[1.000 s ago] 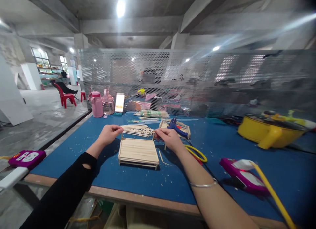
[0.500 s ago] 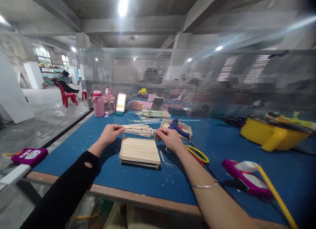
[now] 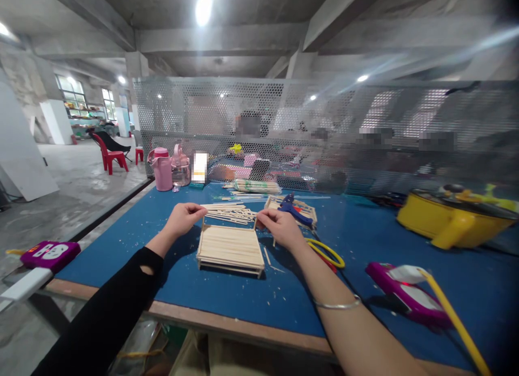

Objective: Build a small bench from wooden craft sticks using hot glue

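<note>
A small frame built of pale wooden sticks (image 3: 231, 247), with a flat slatted top, stands on the blue tabletop (image 3: 227, 297). Thin upright sticks rise from its two far corners. My left hand (image 3: 184, 220) pinches the upright at the far left corner between thumb and fingers. At the far right corner, my right hand (image 3: 281, 227) is closed on the other upright. Loose wooden sticks (image 3: 231, 213) lie in a pile just behind the frame. Beside my right hand, a blue glue gun (image 3: 295, 211) rests on a second stick frame (image 3: 272, 203).
A pink jug (image 3: 162, 170) and a clear bottle (image 3: 180, 168) stand at the back left. Bagged sticks (image 3: 257, 186) lie before the perforated metal screen (image 3: 206, 111). To the right are a yellow pan (image 3: 425, 216), a purple power strip (image 3: 409, 297) and a yellow ring (image 3: 326, 252).
Both hands keep their pinch on the uprights, and the frame stays in place. The view has shifted only slightly.
</note>
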Motion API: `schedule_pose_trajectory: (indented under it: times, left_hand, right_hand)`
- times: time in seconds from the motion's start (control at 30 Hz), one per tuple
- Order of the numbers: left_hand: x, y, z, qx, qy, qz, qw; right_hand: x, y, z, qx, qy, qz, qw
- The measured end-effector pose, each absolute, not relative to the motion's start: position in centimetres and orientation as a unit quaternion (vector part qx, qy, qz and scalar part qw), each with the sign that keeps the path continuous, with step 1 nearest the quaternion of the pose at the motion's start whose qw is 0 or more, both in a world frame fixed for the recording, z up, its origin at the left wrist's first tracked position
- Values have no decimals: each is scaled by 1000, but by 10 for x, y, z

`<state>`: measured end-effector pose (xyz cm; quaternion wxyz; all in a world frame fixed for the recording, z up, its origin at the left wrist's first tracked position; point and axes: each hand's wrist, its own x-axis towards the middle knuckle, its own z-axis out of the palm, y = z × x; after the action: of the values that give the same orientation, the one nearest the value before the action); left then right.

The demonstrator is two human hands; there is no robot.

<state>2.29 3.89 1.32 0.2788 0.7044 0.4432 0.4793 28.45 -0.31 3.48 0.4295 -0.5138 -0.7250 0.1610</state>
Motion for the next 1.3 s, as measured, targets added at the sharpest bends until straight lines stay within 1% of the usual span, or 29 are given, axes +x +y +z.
schedule_pose_trajectory:
  times: [0.3,0.53,0.8,0.87,0.97,1.07,1.17,1.3]
  left_hand:
    - [23,40,12,699,445,473,299]
    - [23,41,12,709,449,461,289]
    - [22,44,9,707,438,470,296]
    - [23,44,9,700,430,476,313]
    - [24,43,12,662,418,497,374]
    - [22,47,13,587,420,555,414]
    - [17,53,12,535,455,613,361]
    - [15,54,11,548,504,613,264]
  right_hand:
    - [285,-3,34,-526,-736,118,409]
    - [286,1,28,-523,-729,81,433]
    - [284,-2,31,-525,-734,55,428]
    - [284,-2,32,-525,-733,51,429]
    - [283,-1,33,-526,-733,51,428]
    - [283,-1,34,-529,-732,49,427]
    - [284,-2,34,-527,-736,47,422]
    - [284,-1,34,-526,-738,42,420]
